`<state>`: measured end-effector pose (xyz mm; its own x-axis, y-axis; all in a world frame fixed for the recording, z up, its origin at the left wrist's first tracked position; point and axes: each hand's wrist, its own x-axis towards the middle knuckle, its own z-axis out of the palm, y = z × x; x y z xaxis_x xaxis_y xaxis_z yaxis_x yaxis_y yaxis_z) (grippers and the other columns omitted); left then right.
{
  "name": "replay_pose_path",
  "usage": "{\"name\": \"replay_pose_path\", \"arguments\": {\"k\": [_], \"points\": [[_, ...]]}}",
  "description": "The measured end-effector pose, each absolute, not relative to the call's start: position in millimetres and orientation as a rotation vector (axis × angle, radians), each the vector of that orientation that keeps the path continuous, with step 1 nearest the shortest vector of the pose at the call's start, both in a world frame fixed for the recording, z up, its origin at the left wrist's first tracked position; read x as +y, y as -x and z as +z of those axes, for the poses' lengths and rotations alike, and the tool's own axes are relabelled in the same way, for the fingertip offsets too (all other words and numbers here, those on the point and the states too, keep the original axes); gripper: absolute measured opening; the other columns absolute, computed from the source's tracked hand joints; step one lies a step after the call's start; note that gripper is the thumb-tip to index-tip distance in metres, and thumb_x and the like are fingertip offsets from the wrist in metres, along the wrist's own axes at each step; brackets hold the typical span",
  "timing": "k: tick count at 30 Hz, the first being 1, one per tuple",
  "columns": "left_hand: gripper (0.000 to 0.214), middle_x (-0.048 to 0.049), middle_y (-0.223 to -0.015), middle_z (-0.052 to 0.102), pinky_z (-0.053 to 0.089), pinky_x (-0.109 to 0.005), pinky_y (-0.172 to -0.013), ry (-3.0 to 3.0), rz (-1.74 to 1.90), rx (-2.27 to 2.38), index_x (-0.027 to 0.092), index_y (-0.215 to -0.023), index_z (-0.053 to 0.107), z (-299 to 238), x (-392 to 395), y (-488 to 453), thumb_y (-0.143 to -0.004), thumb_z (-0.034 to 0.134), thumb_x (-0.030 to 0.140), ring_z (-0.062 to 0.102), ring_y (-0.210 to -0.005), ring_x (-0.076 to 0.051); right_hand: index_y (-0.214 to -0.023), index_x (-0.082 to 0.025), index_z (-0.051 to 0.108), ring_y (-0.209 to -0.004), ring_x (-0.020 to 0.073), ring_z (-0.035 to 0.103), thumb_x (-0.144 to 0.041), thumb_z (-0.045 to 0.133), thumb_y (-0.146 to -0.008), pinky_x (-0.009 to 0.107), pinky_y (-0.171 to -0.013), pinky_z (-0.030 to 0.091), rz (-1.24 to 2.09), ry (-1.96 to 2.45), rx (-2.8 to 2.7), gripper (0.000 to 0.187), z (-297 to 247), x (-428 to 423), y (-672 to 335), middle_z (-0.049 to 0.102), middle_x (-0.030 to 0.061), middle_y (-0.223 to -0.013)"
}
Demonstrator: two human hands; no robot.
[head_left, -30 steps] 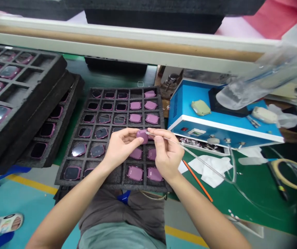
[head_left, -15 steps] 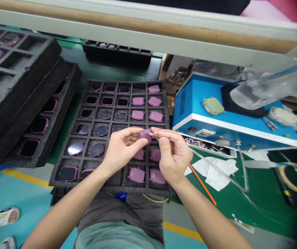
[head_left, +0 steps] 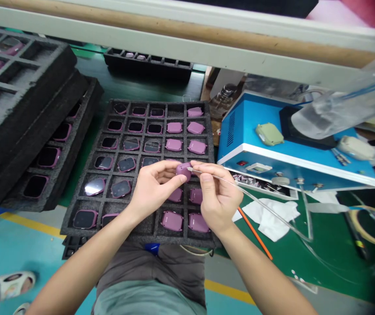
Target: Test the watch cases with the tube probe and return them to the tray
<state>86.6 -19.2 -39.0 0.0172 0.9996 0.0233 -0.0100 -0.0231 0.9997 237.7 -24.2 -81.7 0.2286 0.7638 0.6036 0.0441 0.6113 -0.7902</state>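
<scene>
Centre: foam tray (head_left: pixel 125 234) — watch cases (head_left: pixel 171 221) in its compartments
9 o'clock: stacked foam trays (head_left: pixel 43 109), just beside it
3 o'clock: control box (head_left: pixel 249 122), at the mat's far edge
4 o'clock: cloth (head_left: pixel 274 218) — on a work mat (head_left: pixel 331 258)

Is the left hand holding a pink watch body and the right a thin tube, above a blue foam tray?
No: the foam tray is dark grey, not blue, as the head view shows. The left hand holds the pink watch body, the right hand the thin tube.

Watch case (head_left: pixel 183 171): mauve pink. Tube (head_left: pixel 256 197): clear. Foam tray (head_left: pixel 135 236): speckled charcoal. Box housing (head_left: pixel 249 120): bright blue, white trim. Floor (head_left: pixel 10 245): teal, yellow stripe.
</scene>
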Motion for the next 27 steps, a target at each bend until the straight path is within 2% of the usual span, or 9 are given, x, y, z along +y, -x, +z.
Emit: {"name": "replay_pose_path", "arguments": {"k": [15, 27], "points": [[0.029, -0.0059, -0.093, 0.084, 0.064, -0.027, -0.077, -1.273, 1.205, 1.199, 0.017, -0.099, 0.084, -39.2, -17.0, -84.2, -0.073, 0.090, 0.027, 0.079, -0.082, -0.020, -0.108, -0.025, 0.076, -0.108, 0.0241, 0.076, -0.018, 0.061, -0.103, 0.044, -0.095, 0.063, 0.584, 0.779, -1.289, 0.018, -81.7, -23.0, -238.7, 0.077, 0.0077, -0.109], [0.038, -0.0087, -0.095, 0.085, 0.066, -0.029, -0.077, -1.308, 1.196, 1.236, 0.016, -0.101, 0.084, -35.3, -12.8, -83.3, -0.070, 0.093, 0.035, 0.079, -0.081, -0.021, -0.110, -0.026, 0.074, -0.109, 0.0214, 0.074, -0.020, 0.060, -0.104, 0.041, -0.098, 0.062, 0.612, 0.758, -1.306, 0.017, -81.5, -17.5, -239.9, 0.076, 0.0067, -0.110]]}}
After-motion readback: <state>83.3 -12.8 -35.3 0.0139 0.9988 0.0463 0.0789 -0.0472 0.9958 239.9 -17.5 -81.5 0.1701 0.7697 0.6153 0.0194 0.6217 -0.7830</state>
